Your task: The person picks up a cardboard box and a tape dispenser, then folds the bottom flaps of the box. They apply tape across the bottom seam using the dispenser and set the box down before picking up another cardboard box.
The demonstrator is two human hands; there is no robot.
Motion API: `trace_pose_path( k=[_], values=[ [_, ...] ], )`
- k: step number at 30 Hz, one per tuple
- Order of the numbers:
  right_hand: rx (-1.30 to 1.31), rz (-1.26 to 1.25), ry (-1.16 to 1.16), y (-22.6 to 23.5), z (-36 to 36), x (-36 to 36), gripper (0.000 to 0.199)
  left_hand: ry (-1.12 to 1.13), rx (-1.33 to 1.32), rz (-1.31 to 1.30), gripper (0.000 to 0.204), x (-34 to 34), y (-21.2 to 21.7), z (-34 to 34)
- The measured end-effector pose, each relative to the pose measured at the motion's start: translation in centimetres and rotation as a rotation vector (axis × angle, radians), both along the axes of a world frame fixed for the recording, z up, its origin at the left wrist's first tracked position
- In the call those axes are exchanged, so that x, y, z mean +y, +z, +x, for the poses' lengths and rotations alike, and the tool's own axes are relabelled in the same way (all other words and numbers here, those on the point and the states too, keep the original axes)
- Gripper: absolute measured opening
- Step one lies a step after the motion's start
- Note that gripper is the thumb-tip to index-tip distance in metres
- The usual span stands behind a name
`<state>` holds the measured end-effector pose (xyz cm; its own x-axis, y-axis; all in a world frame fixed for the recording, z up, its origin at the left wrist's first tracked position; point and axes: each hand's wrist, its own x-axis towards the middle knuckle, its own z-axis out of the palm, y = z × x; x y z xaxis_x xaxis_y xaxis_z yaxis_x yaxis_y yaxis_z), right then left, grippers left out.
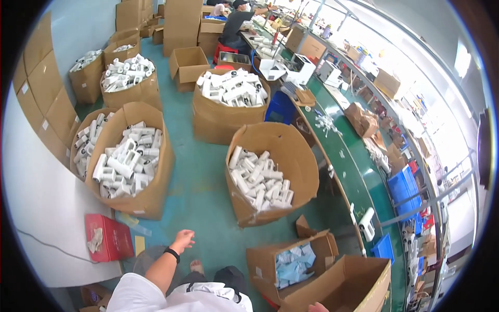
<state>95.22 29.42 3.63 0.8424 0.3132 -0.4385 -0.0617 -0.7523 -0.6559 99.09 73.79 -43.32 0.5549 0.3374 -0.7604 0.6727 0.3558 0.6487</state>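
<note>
My left hand (183, 242), a black band at its wrist, hangs over the green floor with fingers loosely bent and a little apart, nothing in them. Only a bit of my right hand (317, 308) shows at the lower edge, beside an open cardboard box (358, 281); its fingers are mostly hidden. Ahead stands a large carton (291, 143), partly filled with white tube-shaped plastic housings (260, 179) with handles. Left of it, another carton (156, 192) holds more of these white housings (125, 161). Neither hand touches them.
A red box (109, 238) stands at the left by a white panel. Light blue sheets (295, 265) lie in a low carton at right. A long green workbench (343, 156) runs along the right, with one white housing (366, 224) on it. Farther off, a person (236, 26) sits.
</note>
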Motion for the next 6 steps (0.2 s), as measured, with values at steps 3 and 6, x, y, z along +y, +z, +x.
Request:
trace_pose_path(
  k=[3, 6],
  values=[
    [0.124, 0.235, -0.179, -4.8, 6.4, 3.8, 0.054, 0.024, -0.063, -0.028, 0.030, 4.3, -0.3, 6.9],
    [0.309, 0.245, -0.218, -13.0, 14.6, 4.0, 0.062, 0.042, -0.029, -0.031, 0.031, 9.5, -0.2, 13.7]
  ],
)
